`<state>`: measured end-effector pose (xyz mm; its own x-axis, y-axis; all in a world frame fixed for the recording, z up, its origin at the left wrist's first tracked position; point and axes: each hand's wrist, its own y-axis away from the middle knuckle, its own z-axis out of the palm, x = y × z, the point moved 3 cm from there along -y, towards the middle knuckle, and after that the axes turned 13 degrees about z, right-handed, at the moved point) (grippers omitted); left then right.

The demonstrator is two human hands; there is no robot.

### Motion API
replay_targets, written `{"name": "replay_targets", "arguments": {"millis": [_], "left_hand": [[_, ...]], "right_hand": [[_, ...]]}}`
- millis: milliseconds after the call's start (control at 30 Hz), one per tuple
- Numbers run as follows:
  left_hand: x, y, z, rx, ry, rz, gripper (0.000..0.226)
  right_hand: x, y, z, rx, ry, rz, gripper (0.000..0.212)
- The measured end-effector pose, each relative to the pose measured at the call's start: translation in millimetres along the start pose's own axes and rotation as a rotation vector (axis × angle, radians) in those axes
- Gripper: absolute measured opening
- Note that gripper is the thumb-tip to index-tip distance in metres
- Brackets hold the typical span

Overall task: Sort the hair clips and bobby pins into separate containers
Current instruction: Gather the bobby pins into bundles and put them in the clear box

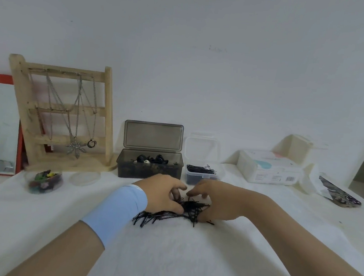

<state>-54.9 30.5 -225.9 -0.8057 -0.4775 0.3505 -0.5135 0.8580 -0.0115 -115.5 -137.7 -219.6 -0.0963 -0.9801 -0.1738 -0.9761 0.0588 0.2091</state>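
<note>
Both hands, left hand (162, 193) and right hand (212, 204), clasped the bobby pins (162, 216); a tight, aligned bundle was judged necessary to reach the clear box (203, 180) without strays.

The pin pile (158, 216) lies on the table (187, 260), the left hand (162, 193) and right hand (217, 204) gripping it from either side. Behind it stand the clip box (149, 168), left, and the pin box (203, 173), right. A rack (63, 113) stands further left, a tub (43, 181) before it.
</note>
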Motion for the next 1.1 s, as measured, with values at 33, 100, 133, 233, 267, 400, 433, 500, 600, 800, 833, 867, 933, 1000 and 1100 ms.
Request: {"name": "replay_targets", "arguments": {"millis": [33, 100, 133, 233, 267, 400, 433, 500, 600, 800, 833, 867, 933, 1000, 1100], "left_hand": [[0, -1, -1, 0.035, 0.031, -0.011, 0.061], [1, 0, -4, 0.031, 0.032, -0.045, 0.061], [0, 1, -6, -0.008, 0.010, -0.076, 0.066], [-3, 8, -11, -0.170, -0.074, -0.157, 0.086], [-2, 8, -11, -0.201, -0.095, -0.160, 0.086], [3, 7, -9, -0.179, -0.178, -0.126, 0.057], [3, 7, -10, -0.160, -0.168, -0.110, 0.047], [-2, 7, -12, -0.148, -0.148, -0.089, 0.035], [-10, 10, -18, -0.172, -0.163, -0.114, 0.047], [-15, 20, -27, -0.209, -0.185, -0.159, 0.071], [-15, 21, -27, -0.210, -0.176, -0.159, 0.068], [-16, 21, -26, -0.206, -0.168, -0.156, 0.066], [-16, 20, -25, -0.199, -0.163, -0.156, 0.064], [-15, 20, -26, -0.195, -0.156, -0.160, 0.064], [-16, 22, -27, -0.195, -0.139, -0.171, 0.068]], "right_hand": [[-3, -1, 0, -0.006, 0.007, -0.018, 0.070], [-10, -4, 0, 0.001, 0.013, -0.047, 0.071], [-13, -6, 0, 0.004, 0.010, -0.053, 0.073], [-21, -7, -1, 0.010, -0.001, -0.075, 0.079], [-24, -6, -2, 0.018, 0.009, -0.096, 0.075], [-32, -1, -4, 0.025, 0.019, -0.188, 0.048], [-31, 0, -3, 0.016, 0.028, -0.194, 0.047], [-29, 1, -1, 0.003, 0.038, -0.196, 0.049], [-32, 1, -1, 0.003, 0.032, -0.202, 0.065], [-38, -5, -3, 0.016, 0.193, -0.198, 0.047], [-40, -4, -4, 0.024, 0.221, -0.208, 0.041], [-41, -3, -4, 0.029, 0.226, -0.218, 0.040], [-43, -1, -2, 0.019, 0.208, -0.227, 0.049], [-46, 1, 0, 0.000, 0.203, -0.229, 0.056], [-51, 1, 3, -0.007, 0.263, -0.244, 0.042]]}}
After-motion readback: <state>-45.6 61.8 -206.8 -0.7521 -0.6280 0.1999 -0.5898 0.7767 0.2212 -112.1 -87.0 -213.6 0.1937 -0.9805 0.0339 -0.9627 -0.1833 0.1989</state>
